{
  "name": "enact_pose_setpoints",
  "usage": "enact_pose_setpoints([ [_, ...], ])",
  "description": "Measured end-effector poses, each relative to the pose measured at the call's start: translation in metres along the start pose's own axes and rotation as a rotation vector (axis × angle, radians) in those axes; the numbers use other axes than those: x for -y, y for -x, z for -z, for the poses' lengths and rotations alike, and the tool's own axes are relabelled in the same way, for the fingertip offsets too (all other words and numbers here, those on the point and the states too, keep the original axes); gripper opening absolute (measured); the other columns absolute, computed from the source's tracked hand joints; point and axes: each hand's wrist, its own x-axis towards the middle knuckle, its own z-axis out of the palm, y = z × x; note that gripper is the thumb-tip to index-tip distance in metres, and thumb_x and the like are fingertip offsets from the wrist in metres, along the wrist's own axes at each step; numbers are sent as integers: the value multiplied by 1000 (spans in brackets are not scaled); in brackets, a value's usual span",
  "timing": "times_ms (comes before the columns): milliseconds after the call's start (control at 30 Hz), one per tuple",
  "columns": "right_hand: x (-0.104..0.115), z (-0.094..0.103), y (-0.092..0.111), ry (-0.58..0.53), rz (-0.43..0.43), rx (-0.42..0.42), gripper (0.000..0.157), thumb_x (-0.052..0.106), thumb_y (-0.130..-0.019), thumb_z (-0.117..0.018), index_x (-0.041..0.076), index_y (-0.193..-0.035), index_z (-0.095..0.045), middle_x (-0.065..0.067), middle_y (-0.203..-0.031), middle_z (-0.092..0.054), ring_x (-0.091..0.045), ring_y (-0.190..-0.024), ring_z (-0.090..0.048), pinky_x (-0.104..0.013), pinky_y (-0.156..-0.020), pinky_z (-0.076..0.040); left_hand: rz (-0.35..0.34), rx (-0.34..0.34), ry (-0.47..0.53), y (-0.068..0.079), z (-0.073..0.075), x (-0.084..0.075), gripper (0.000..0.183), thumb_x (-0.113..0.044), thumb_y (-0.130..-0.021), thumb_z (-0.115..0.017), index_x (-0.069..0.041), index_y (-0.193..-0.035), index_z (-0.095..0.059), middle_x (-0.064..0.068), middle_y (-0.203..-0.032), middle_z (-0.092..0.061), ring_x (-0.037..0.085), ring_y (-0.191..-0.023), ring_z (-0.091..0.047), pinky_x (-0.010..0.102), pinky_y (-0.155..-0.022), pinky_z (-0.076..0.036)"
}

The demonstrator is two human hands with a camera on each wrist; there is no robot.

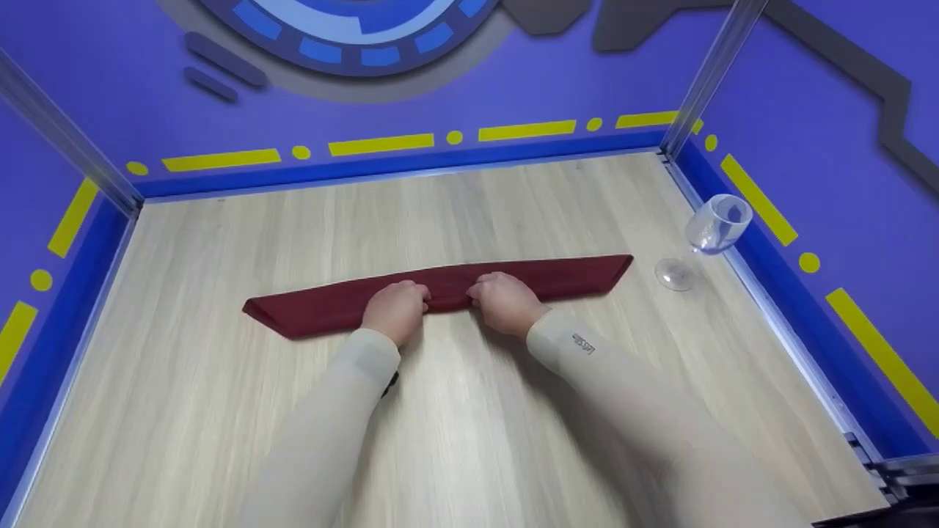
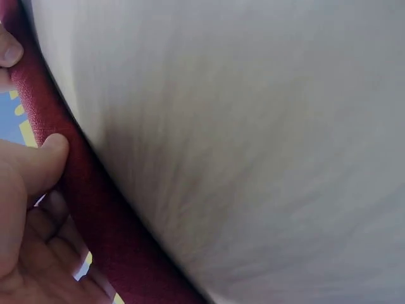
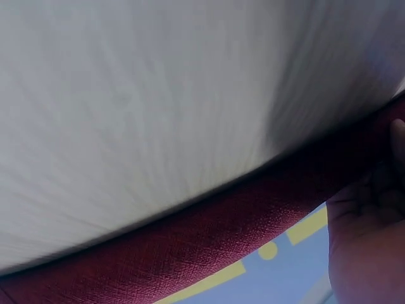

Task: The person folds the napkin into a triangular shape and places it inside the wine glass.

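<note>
A dark red cloth napkin (image 1: 572,279), folded into a long strip with slanted ends, lies across the middle of the table. Near its centre, my left hand (image 1: 396,311) pinches the near edge; in the left wrist view the thumb (image 2: 56,151) presses on the red fabric (image 2: 107,221) with the other fingers behind it. A short way to the right, my right hand (image 1: 508,302) also pinches that edge between thumb and fingers. In the right wrist view the right hand (image 3: 370,247) shows only partly, beside the fabric (image 3: 190,237).
A clear stemmed wine glass (image 1: 719,224) stands upright on its round foot at the right side of the table, just past the napkin's right end. Blue printed walls (image 1: 455,95) and metal rails enclose the wooden tabletop (image 1: 183,411).
</note>
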Motion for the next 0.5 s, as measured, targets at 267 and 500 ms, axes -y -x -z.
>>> enact_pose_setpoints([
  [267,-1,-1,-4,-133,-140,-11,22,4,-87,-55,21,-100,-62,2,-92,-65,-20,-90,-61,-36,-80,-49,137,42,207,-2,5,-1,11,-13,-90,-58,-20,-98,-57,-6,-86,-63,16,-86,-59,32,-76,-45],
  [500,3,0,-2,-52,-120,18,39,-5,-81,-50,21,-103,-71,-4,-97,-60,-26,-91,-59,-39,-77,-51,104,-40,177,-2,4,-2,19,-2,-86,-54,-18,-84,-63,-7,-81,-61,13,-80,-58,31,-71,-46],
])
